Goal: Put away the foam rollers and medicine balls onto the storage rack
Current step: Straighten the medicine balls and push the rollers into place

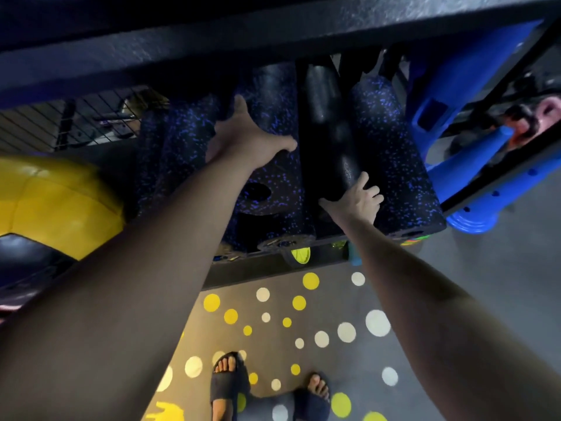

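Several foam rollers lie side by side on a dark rack shelf (pixel 273 268). My left hand (pixel 243 138) rests on top of a black roller with blue specks (pixel 273 183), thumb spread to the right and fingers reaching over its far side. My right hand (pixel 358 202) holds the near end of a plain black roller (pixel 328 123), fingers curled round it. Another speckled roller (pixel 400 165) lies to the right of it, and one more (pixel 176 147) to the left. A yellow medicine ball (pixel 54 205) sits on the shelf at the far left.
A thick dark beam of the rack (pixel 273 28) runs overhead. Blue plastic equipment (pixel 455 95) stands at the right. Below is a grey floor with yellow and white dots (pixel 303 317), where my two feet in dark slides (pixel 227 381) stand.
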`<state>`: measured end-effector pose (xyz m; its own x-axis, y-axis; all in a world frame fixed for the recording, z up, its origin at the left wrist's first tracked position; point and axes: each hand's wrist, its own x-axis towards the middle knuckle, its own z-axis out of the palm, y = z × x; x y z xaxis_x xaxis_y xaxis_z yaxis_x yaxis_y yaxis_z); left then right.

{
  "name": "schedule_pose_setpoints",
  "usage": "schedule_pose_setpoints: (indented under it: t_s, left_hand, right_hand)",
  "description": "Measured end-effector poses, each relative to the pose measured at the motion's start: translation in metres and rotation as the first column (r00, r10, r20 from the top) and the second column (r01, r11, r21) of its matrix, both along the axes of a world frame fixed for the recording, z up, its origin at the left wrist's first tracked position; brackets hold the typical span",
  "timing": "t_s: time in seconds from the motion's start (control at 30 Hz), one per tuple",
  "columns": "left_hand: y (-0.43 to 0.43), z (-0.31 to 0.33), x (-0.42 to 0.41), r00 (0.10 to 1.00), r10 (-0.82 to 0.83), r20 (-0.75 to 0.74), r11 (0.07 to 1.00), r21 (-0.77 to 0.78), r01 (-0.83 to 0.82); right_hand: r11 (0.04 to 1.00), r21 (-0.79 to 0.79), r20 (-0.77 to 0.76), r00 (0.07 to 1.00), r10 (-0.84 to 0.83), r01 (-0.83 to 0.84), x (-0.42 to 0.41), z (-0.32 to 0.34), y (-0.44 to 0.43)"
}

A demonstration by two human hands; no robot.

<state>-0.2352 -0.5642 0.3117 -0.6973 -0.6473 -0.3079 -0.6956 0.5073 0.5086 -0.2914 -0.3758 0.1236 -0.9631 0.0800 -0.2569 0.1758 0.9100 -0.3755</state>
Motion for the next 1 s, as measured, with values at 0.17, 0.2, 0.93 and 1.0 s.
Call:
schedule_pose_setpoints:
  t_s: [0.17, 0.2, 0.93, 1.0]
  left_hand:
    - [0.019, 0.001, 0.005, 0.997, -0.018, 0.077, 0.999, -0.047, 0.021]
    - [0.023, -0.001, 0.006, 0.996, -0.022, 0.09, 0.998, -0.053, 0.027]
    - [0.05, -0.035, 0.009, 0.996, -0.021, 0.087, 0.997, -0.075, 0.028]
    - [0.052, -0.038, 0.009, 0.997, -0.022, 0.075, 0.997, -0.078, 0.028]
  right_hand:
    - [1.0, 0.02, -0.017, 1.0, 0.018, -0.018, 0.04, 0.014, 0.037]
    - [1.0, 0.015, -0.01, 1.0, 0.023, -0.023, 0.045, 0.013, 0.041]
    - [0.989, -0.082, -0.064, 0.989, -0.13, 0.124, 0.02, -0.015, 0.141]
    - [0.994, -0.064, -0.091, 0.991, -0.098, 0.092, 0.024, -0.022, 0.136]
